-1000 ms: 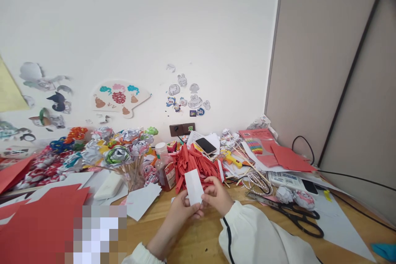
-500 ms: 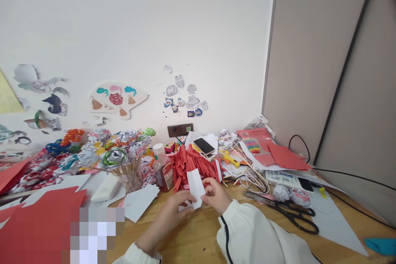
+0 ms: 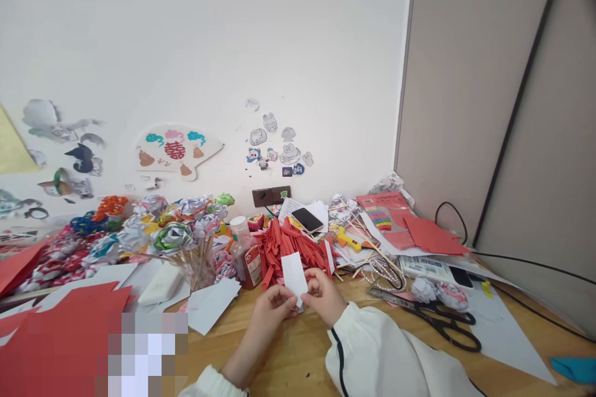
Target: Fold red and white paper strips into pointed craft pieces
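A small strip of white paper [image 3: 294,272] stands upright between my two hands, above the wooden table. My left hand [image 3: 275,306] pinches its lower left edge between thumb and fingers. On the other side, my right hand [image 3: 322,296] is closed on the lower right edge, fingers curled. The paper's bottom end is partly hidden by my fingertips. Just behind it lies a heap of folded red paper strips [image 3: 291,239]. To the heap's left stands a clear bottle [image 3: 239,237] with a white cap and a red labelled box [image 3: 252,265].
Black-handled scissors [image 3: 442,322] lie at the right, beside crumpled paper balls [image 3: 424,289]. A phone [image 3: 307,219] and a yellow glue gun [image 3: 348,239] are at the back. Paper flowers on sticks [image 3: 172,237] and red sheets [image 3: 69,316] fill the left. A wall [image 3: 298,43] bounds the back.
My left hand has shifted slightly right and its thumb and fingers have closed in at the paper's lower end. The white paper now stands a little straighter; my right hand has barely moved.
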The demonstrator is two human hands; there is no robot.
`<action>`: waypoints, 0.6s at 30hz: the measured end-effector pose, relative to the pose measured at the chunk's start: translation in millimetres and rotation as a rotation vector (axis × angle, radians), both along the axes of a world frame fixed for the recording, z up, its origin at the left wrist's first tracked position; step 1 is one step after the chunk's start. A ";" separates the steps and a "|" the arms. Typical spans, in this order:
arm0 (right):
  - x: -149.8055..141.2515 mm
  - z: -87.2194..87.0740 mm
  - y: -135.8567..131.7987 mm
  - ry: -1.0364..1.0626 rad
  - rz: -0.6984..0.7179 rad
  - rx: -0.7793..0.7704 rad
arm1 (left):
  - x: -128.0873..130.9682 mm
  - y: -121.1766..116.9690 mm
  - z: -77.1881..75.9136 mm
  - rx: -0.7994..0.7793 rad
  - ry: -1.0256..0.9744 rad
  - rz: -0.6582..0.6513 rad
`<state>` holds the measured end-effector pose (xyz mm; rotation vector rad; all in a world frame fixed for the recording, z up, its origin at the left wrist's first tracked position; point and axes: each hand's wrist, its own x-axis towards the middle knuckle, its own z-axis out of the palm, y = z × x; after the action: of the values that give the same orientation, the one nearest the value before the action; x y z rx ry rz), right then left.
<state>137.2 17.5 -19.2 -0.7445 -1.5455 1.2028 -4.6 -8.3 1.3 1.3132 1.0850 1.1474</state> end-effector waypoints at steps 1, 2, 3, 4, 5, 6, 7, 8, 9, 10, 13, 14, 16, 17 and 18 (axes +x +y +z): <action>0.1 -0.1 -0.1 -0.007 -0.007 0.012 | 1.4 -0.3 -0.1 -0.015 -0.020 0.009; 0.1 -0.4 0.0 -0.014 -0.013 0.022 | 2.5 -0.7 -0.1 -0.026 -0.030 0.019; 0.0 -1.1 0.2 -0.021 -0.018 0.030 | 3.2 -1.0 -0.2 -0.035 -0.035 0.028; -0.1 -1.9 0.4 -0.030 -0.023 0.037 | 3.6 -1.2 -0.5 -0.041 -0.037 0.036; -0.3 -2.7 0.6 -0.039 -0.027 0.045 | 3.8 -1.4 -1.0 -0.041 -0.036 0.045; -0.5 -3.5 0.8 -0.048 -0.032 0.054 | 3.9 -1.5 -1.7 -0.035 -0.033 0.053; -0.6 -4.3 1.0 -0.059 -0.036 0.060 | 4.2 -1.5 -2.4 -0.027 -0.029 0.061; -0.8 -4.9 1.0 -0.071 -0.042 0.066 | 4.5 -1.6 -3.1 -0.017 -0.023 0.069; -1.0 -5.3 1.0 -0.080 -0.048 0.069 | 5.1 -1.6 -3.8 -0.007 -0.015 0.076; -1.2 -5.7 0.8 -0.089 -0.053 0.074 | 5.8 -1.6 -4.3 0.002 -0.009 0.084; -2.3 -6.4 -0.2 -0.097 -0.055 0.092 | 8.6 -1.4 -4.9 0.034 -0.031 0.099; -2.9 -6.7 -0.8 -0.096 -0.058 0.098 | 9.5 -1.4 -4.8 0.045 -0.048 0.101; -4.3 -7.5 -2.0 -0.101 -0.068 0.101 | 10.8 -1.4 -4.5 0.061 -0.076 0.099; -5.1 -8.0 -2.6 -0.105 -0.070 0.095 | 11.1 -1.6 -4.5 0.067 -0.082 0.099; -6.0 -8.6 -3.1 -0.110 -0.068 0.086 | 11.2 -1.8 -4.4 0.073 -0.083 0.100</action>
<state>131.3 14.4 -27.8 -0.8109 -1.6387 1.0538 6.7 -10.1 -3.1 1.2679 1.0665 1.3152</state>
